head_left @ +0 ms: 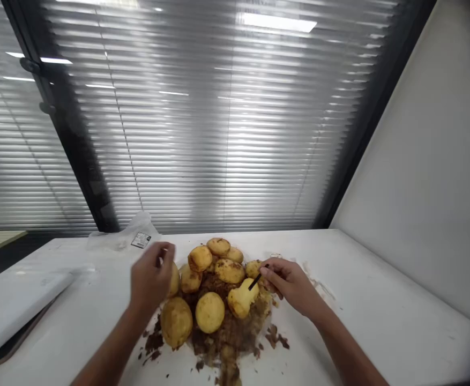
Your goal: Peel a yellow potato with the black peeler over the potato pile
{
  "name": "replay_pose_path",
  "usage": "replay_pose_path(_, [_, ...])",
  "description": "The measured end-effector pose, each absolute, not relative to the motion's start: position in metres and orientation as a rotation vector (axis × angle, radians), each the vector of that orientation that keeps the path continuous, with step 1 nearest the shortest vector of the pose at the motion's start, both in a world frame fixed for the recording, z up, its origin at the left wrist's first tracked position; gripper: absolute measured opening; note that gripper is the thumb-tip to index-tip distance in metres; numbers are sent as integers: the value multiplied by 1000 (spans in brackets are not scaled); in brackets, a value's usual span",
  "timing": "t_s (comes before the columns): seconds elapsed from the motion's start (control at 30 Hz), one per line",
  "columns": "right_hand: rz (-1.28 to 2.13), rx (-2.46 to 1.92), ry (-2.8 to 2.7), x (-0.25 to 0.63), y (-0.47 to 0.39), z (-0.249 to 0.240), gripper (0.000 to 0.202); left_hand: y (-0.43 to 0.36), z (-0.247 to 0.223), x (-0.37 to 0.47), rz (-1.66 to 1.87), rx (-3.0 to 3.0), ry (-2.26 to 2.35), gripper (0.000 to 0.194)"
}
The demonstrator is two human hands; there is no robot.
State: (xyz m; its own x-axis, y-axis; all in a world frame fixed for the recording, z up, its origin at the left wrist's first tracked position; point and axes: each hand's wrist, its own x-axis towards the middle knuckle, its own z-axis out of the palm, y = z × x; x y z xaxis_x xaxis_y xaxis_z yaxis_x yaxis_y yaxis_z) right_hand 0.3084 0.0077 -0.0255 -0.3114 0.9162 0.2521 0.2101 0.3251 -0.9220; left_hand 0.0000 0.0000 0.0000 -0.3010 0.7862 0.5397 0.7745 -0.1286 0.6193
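potatoes heaped on white table by blinds; right grip pinches peeler, left grip apart.

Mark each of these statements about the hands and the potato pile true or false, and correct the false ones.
1. The right hand grips a thin dark tool whose tip touches a peeled potato. True.
2. The left hand rests flat on the white board. False: it is raised at the left edge of the potato pile, by a potato; the white board lies apart, far left.
3. Brown peelings lie under and around the pile. True.
4. The potatoes sit in a metal bowl. False: they lie straight on the white table.
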Motion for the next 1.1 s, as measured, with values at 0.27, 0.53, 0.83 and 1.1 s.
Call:
replay_pose_path(0.27, [1028,-998,-1742,305,17,-37,29,-38,21,97,293,2774,1690,41])
replay_pose_path(0.53, [731,-1000,-1923,304,8,-31,30,-35,-3,92,261,2706,1606,52])
replay_pose_path(0.83, [610,-1021,-1980,304,9,-43,26,-31,-18,93,454,2618,1582,44])
replay_pose_path(1.1, [587,-1096,-1891,307,6,-45,29,-29,-21,95,451,2603,1604,43])
